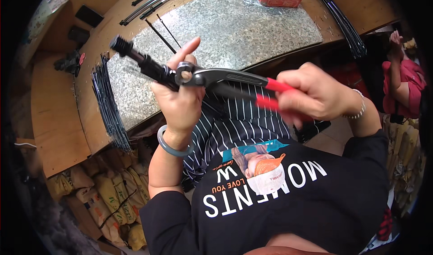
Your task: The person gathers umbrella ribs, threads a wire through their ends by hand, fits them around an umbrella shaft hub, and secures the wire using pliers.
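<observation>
Workshop (pliers (239, 77), bundled rods (105, 104))

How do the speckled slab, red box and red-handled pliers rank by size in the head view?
1. Speckled slab
2. Red-handled pliers, helped by being nearer the camera
3. Red box, as visible

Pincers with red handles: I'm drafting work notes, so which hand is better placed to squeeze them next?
Likely the right hand: it grips the pincers by their red handles, while the left hand holds the black shaft.
</observation>
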{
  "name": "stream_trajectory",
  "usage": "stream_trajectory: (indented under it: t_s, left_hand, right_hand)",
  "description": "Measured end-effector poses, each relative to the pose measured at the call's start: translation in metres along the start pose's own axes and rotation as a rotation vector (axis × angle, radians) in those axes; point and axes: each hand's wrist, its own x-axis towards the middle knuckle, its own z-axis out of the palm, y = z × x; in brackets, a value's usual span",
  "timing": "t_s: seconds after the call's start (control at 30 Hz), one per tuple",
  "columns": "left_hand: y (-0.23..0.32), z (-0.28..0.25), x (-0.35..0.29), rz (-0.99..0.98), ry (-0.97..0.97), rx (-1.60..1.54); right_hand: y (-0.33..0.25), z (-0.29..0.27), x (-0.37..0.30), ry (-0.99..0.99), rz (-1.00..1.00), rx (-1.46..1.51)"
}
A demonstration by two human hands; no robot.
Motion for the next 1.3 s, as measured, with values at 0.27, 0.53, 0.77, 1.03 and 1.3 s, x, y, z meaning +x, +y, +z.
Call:
stream_trajectory:
  t_s: [0.27,0.53,0.77,1.03,1.3]
  left_hand:
    - [0.003,-0.001,-0.001,0.082,-0.090,0.013]
    - [-0.007,-0.010,-0.003,0.157,-0.101,0.124]
    - [-0.002,-0.010,-0.003,0.018,-0.144,0.020]
    - [-0.010,-0.008,-0.001,0.009,-0.107,-0.013]
    - [-0.010,-0.012,-0.001,0.040,-0.150,-0.018]
  right_hand:
    - [0.046,0.019,0.035,0.884,-0.886,-0.982]
    - [0.017,0.007,0.025,-0.446,-0.082,0.131]
    - [0.034,0.014,0.026,0.216,-0.448,-0.196]
    - [0.046,0.017,0.040,0.394,-0.630,-0.583]
    - [0.038,0.010,0.036,0.314,-0.658,-0.598]
